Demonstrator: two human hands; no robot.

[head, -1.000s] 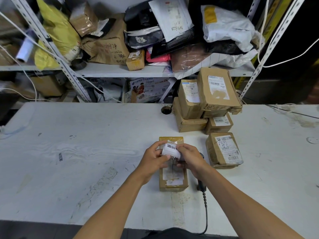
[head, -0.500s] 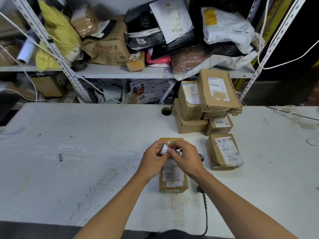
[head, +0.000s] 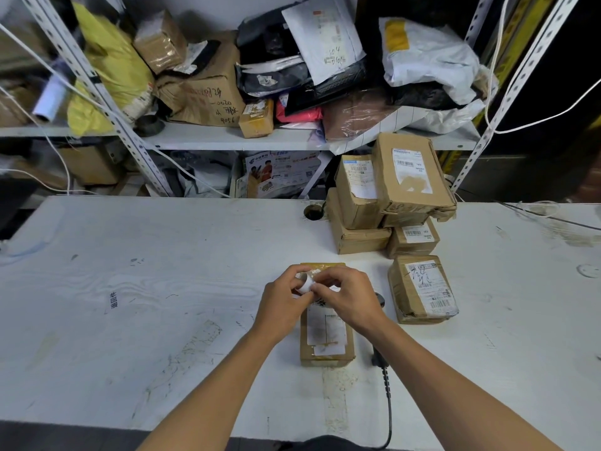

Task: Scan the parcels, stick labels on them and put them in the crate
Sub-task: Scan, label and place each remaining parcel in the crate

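A scuffed white table (head: 130, 304) fills the foreground. Behind it stands a cluttered metal shelf unit (head: 201, 138) against a pale wall (head: 211, 11).

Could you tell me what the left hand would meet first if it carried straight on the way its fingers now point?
Almost at once, the small roll of labels the left hand already pinches, with the right hand just beyond. Depth is hard to judge from this view.

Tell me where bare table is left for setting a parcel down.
Free: the table left of the hands, out to its left edge, and the strip right of the lone parcel. Crowded: the stacked parcels at the back and the scanner beside the centre parcel.
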